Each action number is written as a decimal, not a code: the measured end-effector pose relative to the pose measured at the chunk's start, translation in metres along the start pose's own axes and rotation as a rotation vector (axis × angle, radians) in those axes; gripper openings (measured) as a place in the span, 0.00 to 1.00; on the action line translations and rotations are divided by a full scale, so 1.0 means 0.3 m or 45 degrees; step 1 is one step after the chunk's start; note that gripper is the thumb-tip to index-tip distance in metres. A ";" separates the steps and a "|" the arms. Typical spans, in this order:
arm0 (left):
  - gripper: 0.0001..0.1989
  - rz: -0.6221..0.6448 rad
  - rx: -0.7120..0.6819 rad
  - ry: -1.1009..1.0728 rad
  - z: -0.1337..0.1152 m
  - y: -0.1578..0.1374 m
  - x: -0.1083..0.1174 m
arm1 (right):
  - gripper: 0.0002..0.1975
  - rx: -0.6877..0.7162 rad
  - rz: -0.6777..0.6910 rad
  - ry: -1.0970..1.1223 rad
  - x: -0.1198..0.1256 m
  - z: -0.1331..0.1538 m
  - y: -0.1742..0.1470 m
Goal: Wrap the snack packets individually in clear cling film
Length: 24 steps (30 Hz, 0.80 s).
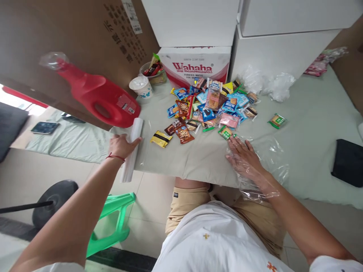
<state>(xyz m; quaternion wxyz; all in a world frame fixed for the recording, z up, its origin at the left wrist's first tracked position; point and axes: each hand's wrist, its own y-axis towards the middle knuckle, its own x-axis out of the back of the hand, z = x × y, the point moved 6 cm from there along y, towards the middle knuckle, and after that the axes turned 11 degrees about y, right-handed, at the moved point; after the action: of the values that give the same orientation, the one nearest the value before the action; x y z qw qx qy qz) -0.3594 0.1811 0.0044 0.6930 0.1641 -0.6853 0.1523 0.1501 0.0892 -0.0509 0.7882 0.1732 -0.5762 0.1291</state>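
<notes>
My left hand (121, 145), with a red cord at the wrist, is closed on a white roll of plastic bags (133, 155); its thumb lies across the roll and its other fingers are partly hidden. The roll's near end sticks out past the table edge. Clear plastic from a bag (272, 158) surrounds my right hand (245, 155), which lies flat with fingers stretched out. Its fingertips reach a green snack packet (225, 132). Beyond both hands is a pile of small wrapped snacks (208, 104). A yellow packet (161, 139) lies between the roll and the pile.
A red jug (99, 98), a paper cup (141, 87) and a snack tub (159, 75) stand at left. Behind the pile are a Wahaha carton (195, 64) and white boxes. Crumpled clear bags (266, 83), a green packet (277, 120) and a black object (347, 162) lie right.
</notes>
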 end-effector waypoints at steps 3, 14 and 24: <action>0.21 -0.539 -0.010 -0.067 -0.080 -0.110 0.128 | 0.31 -0.013 0.035 -0.030 0.020 0.019 0.008; 0.17 0.019 -0.823 -0.743 -0.971 -0.755 0.096 | 0.31 -0.134 0.151 -0.152 0.039 0.076 0.023; 0.15 0.412 -0.461 -0.891 -1.072 -0.603 -0.121 | 0.28 -0.168 0.190 -0.125 0.047 0.098 0.031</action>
<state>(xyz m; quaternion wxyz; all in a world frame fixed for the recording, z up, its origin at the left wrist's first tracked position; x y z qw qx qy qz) 0.0085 0.1591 -0.0374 0.4035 -0.0282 -0.9118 0.0712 0.1253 0.0852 -0.0283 0.7568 0.0839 -0.6328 0.1405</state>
